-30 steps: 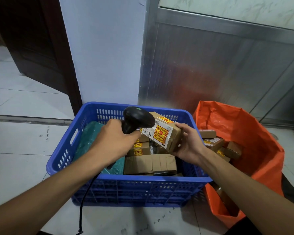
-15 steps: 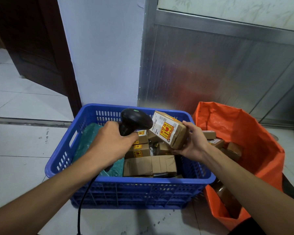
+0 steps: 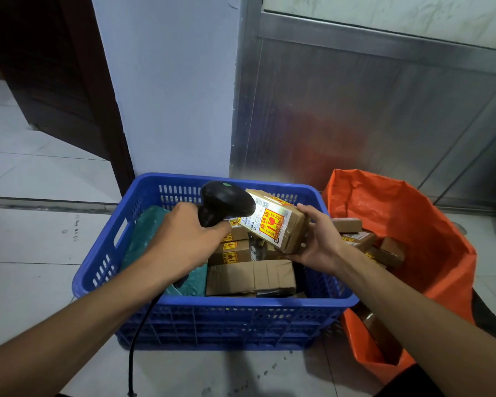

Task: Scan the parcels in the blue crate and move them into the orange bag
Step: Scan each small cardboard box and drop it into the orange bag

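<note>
The parcel (image 3: 275, 222) is held above the blue crate (image 3: 212, 308), gripped by the right hand (image 3: 320, 239). The left hand (image 3: 184, 239) grips the scanner (image 3: 224, 203), aimed at its label. Scanning appears in progress; next, transfer rightward into the orange bag (image 3: 430, 224).
</note>
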The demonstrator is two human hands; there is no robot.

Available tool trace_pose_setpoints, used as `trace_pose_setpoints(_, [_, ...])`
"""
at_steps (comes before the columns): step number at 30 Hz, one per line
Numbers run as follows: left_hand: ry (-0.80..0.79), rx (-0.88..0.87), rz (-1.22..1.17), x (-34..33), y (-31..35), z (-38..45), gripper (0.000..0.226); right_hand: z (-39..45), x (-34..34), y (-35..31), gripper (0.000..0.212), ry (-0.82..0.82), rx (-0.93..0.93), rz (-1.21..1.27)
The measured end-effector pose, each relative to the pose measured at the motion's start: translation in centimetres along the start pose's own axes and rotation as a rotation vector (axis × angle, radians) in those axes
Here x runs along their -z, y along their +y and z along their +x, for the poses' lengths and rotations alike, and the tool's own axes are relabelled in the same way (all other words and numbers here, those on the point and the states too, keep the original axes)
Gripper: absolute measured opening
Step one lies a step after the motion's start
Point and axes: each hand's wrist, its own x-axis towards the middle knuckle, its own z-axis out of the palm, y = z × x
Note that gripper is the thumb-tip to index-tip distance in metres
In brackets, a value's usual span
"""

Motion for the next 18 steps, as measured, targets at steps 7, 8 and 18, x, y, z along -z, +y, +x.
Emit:
trace_pose_setpoints(7, [-0.001, -0.001, -0.016, 0.06, 0.21, -0.13, 0.029, -0.39, -0.38, 0.01, 0.051, -0.017, 0.0, -0.013])
trace_pose_setpoints(8, [0.0, 0.0, -0.026, 0.03, 0.25, -0.11, 0.029, -0.45, -0.47, 0.01, 0.051, -0.023, 0.0, -0.012])
trace_pose_setpoints(18, [-0.017, 0.013, -0.034, -0.03, 0.37, -0.25, 0.027, -0.65, -0.76, 0.0, 0.051, -0.074, 0.009, -0.004])
